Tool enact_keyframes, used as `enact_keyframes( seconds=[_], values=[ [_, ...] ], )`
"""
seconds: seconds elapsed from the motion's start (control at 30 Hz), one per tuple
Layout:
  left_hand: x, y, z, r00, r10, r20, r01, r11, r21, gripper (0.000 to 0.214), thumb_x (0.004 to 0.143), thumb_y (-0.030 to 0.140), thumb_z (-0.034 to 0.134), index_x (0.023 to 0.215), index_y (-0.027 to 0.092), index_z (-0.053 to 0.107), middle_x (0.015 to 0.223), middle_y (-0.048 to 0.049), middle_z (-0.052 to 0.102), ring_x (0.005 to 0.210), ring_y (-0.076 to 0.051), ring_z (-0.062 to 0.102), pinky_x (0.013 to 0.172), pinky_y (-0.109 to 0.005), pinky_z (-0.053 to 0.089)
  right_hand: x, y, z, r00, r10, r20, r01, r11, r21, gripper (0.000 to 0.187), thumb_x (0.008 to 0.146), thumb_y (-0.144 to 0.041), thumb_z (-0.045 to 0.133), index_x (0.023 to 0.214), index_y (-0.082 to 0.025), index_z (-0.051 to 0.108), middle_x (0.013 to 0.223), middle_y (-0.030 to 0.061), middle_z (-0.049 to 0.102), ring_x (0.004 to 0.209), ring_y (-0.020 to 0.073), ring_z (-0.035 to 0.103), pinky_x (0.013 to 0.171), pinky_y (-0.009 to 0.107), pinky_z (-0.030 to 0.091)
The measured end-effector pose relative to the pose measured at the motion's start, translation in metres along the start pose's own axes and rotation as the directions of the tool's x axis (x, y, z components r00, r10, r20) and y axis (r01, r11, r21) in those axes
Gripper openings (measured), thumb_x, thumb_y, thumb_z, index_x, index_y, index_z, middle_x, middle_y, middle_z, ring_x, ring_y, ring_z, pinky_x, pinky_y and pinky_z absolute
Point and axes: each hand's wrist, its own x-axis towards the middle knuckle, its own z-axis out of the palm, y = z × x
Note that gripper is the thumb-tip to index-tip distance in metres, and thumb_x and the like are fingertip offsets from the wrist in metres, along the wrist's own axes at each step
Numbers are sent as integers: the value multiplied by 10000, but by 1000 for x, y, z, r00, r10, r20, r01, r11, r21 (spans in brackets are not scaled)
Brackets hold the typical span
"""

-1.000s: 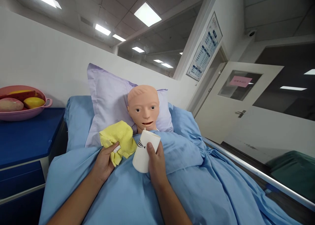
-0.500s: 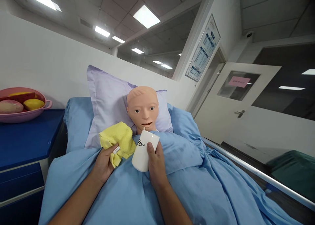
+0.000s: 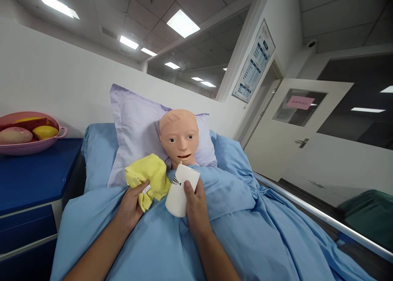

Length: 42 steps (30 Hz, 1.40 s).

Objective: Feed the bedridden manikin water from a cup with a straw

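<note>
A manikin (image 3: 179, 133) with an open mouth lies in bed, its head against a lilac pillow (image 3: 132, 129) and a blue quilt (image 3: 230, 191) drawn up to its neck. My right hand (image 3: 196, 207) is closed around a white cup (image 3: 178, 195) with a black striped mark. The cup is tilted toward the manikin, and a short, thin straw-like tip shows between its rim and the manikin's lower lip. In my left hand (image 3: 132, 205) a yellow cloth (image 3: 150, 174) with a white tag is pinched, bunched beside the cup and below the manikin's cheek.
On the left, a blue-topped bedside cabinet (image 3: 33, 178) carries a pink basin (image 3: 37, 145) of fruit. A metal bed rail (image 3: 310, 207) runs along the right side. Beyond it are a door (image 3: 276, 141) standing ajar and a dark green covered shape (image 3: 368, 215).
The whole view has shifted very slightly. Both hands keep their hold on the cloth and the cup, and the cup stays tilted at the manikin's mouth.
</note>
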Motion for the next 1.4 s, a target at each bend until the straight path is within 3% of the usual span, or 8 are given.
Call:
enact_keyframes(
  seconds=[1.13,1.27,1.4],
  values=[
    [-2,1,1,1000,5,-3,-6,1000,-9,415,805,46,635,1218,87,626,1061,-145,753,853,-253,751,786,-360,637,-1,1,1,1000,-12,26,13,1000,-26,609,753,-588,731,1208,-233,536,994,34,689,810,213,667,647,323,569],
    [-1,0,-1,1000,-13,25,13,1000,1,402,806,73,654,1207,96,633,1061,-142,751,877,-258,747,793,-370,633,-5,1,1,997,-60,-49,56,995,-78,608,742,-589,727,1200,-229,551,995,36,681,815,215,652,663,329,556],
    [-3,3,8,998,48,-43,-44,995,95,379,777,94,692,1154,92,654,1027,-146,756,885,-274,743,779,-388,630,-9,1,0,975,-143,-172,122,984,-128,580,744,-584,707,1175,-223,566,991,40,663,849,223,634,686,335,536]
  ],
)
